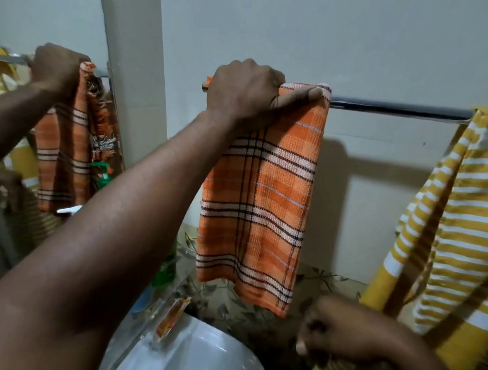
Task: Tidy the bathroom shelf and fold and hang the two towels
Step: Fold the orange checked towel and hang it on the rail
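Note:
An orange plaid towel [263, 200] hangs folded over the left end of a chrome towel rail [397, 109] on the wall. My left hand [249, 91] grips the towel's top fold on the rail, thumb pressed along its front edge. A yellow and white striped towel [451, 225] hangs loose and unfolded from the rail's right end. Low at the right, my right hand [338, 338] is blurred, its fingers curled round the lower part of the striped towel.
A mirror [64, 132] at the left repeats the hand and orange towel. Below it a glass shelf [148, 328] carries a green bottle [165, 268] and an orange sachet [173, 316]. A white basin [195, 360] sits under the shelf, before leaf-patterned tiles.

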The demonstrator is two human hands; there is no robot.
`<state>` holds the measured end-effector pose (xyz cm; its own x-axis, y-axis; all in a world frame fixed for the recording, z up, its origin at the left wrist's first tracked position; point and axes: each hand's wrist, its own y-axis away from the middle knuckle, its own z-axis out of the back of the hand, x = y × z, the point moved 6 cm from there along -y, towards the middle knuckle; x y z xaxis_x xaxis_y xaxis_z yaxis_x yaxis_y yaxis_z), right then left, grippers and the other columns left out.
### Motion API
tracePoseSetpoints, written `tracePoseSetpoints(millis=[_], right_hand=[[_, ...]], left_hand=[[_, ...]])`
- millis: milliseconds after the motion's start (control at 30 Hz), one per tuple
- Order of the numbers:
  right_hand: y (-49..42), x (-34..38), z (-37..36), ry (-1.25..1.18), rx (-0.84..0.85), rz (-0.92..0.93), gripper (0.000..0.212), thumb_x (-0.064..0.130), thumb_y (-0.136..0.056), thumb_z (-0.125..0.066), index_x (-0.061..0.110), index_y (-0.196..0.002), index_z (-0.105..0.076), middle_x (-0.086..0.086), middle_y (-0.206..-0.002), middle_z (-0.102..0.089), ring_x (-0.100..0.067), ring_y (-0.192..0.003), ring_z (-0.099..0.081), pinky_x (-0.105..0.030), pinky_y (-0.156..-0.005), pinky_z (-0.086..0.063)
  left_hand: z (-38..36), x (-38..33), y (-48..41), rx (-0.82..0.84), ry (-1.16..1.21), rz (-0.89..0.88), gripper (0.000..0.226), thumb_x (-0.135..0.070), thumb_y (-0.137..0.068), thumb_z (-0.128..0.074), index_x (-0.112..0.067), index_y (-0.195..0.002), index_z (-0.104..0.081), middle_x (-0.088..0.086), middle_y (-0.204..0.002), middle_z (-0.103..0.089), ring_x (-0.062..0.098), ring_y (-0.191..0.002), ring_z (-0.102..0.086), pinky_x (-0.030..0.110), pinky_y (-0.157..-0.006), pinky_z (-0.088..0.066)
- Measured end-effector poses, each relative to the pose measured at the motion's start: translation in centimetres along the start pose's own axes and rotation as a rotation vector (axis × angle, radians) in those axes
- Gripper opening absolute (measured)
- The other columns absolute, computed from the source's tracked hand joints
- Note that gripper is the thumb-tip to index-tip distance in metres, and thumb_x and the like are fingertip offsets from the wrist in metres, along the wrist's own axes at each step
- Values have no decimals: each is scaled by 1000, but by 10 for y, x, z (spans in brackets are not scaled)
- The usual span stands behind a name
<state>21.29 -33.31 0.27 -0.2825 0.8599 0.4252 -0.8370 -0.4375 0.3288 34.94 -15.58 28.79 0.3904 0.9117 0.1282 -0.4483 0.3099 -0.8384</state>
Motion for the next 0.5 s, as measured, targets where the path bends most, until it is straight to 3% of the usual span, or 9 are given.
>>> tracePoseSetpoints(millis=[67,133,200,267,333,433,500], right_hand=[[29,58,84,-52,-397,215,25,45,-93,-75,20,-90,-79,5,-84,-79,-12,-78,-75,-40,-77,-60],[66,108,166,-38,-1024,428,22,40,-95,-74,19,-93,-78,6,-82,-78,-11,-76,-74,-35,-73,-59],[83,141,222,164,-1420,501,28,37,-89,-75,18,-109,-74,6,-102,-76,-13,-93,-71,-33,-84,-57],[63,158,264,370,-1425,387,62,40,-81,-77,18,-135,-59,0,-129,-66,-21,-117,-62,-39,-100,-51],[39,162,293,406,-1207,195,86,44,-78,-83,23,-151,-42,0,-135,-61,-23,-122,-60,-44,-103,-50],[15,156,298,389,-934,80,87,50,-73,-90,29,-146,-49,3,-121,-70,-19,-111,-63,-41,-97,-54],[2,153,291,549,-855,20,71,57,-69,-90,29,-129,-64,-3,-118,-71,-26,-110,-63,-44,-94,-54]], left_hand=[[-2,4,2,-17,-29,2,81,-91,-88,-31,-15,-64,-38,1,-55,-39,26,-54,-40,35,-58,-28],[-2,4,2,-28,-46,-11,82,-92,-87,-25,-15,-69,-43,1,-58,-43,31,-61,-45,35,-59,-29],[-1,4,-2,-7,-67,-34,85,-91,-81,-12,-17,-81,-54,7,-70,-55,34,-69,-50,37,-62,-30],[2,7,-6,33,-56,-61,85,-84,-80,-10,-19,-98,-62,14,-87,-66,40,-81,-60,39,-64,-33],[4,8,-4,82,46,-62,73,-73,-83,-22,-19,-108,-65,13,-99,-71,40,-93,-64,38,-67,-36],[15,14,15,39,417,-51,58,-53,-89,-57,-15,-133,-64,8,-121,-72,29,-114,-63,36,-88,-45],[25,25,46,-242,575,32,56,-39,-89,-71,-11,-137,-59,6,-127,-67,24,-119,-59,36,-102,-46]])
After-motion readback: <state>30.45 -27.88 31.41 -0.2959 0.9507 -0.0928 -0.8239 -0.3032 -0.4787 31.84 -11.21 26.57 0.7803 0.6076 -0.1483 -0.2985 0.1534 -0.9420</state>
